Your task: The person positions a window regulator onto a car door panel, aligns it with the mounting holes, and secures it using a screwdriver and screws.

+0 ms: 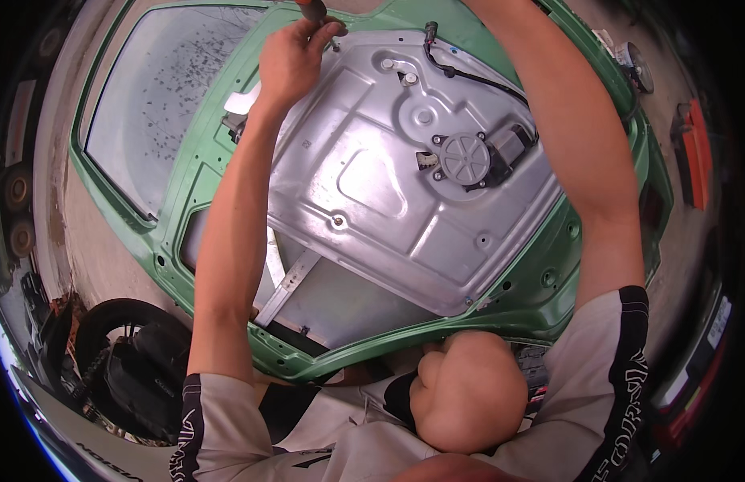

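Note:
A green car door (170,181) lies in front of me, and a silver metal panel (372,173) covers much of its inner side. At the far edge of that panel, my left hand (292,60) is closed round a tool with a dark grey and orange handle (312,10). The picture's top edge cuts the tool off, so its kind cannot be made out. My right forearm reaches over the door's right side, and the hand is beyond the top edge. A round window motor (466,159) sits on the panel, with a black cable and plug (431,34) above it.
Window glass (168,100) fills the door's left frame. My bare knee (469,394) is close to the door's near edge. A black wheel-like object (132,365) stands at the lower left. An orange-red case (694,157) and a round metallic part (636,68) are at the right.

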Demonstrator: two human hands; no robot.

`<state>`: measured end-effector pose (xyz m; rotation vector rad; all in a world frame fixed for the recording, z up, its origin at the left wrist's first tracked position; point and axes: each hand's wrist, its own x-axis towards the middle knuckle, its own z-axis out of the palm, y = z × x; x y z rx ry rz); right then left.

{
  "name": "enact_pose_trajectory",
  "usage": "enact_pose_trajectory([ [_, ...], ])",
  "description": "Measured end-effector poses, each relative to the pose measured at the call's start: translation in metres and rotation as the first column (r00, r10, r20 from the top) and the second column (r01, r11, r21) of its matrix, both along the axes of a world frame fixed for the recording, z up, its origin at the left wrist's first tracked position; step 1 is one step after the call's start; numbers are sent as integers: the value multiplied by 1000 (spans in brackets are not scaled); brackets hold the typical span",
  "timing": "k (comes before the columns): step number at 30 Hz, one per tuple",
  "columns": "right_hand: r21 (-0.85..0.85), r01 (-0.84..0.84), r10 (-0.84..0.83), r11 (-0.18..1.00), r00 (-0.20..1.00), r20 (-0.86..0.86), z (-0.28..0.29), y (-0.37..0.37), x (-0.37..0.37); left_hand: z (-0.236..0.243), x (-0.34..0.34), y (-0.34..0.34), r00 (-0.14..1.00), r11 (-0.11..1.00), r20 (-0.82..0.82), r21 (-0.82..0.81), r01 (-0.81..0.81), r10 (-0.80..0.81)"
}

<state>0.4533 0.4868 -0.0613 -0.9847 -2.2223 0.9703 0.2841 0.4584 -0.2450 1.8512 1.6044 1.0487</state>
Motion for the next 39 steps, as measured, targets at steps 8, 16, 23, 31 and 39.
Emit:
enact_pose_trajectory([
  [8, 279, -106, 38, 954, 970, 238, -41, 34, -9, 12, -6, -1, 997, 997, -32, -15, 70, -71],
  [16, 268, -224, 172, 937, 964, 203, -14, 27, 0, 8, -10, 4, 995, 993, -57, -87, 83, -88],
  [23, 306, -147, 165, 941, 986, -35, -62, 47, -26, 12, -18, 4, 998, 991, 16, -118, 68, -66],
  [31, 361, 100, -118, 927, 993, 29, -64, 35, -7, 20, 1, 1, 977, 978, 167, -138, 154, -130],
  [39, 367, 82, -4, 926, 978, -209, -90, 31, -9, 45, -10, -47, 566, 900, 701, -310, -306, 434],
])
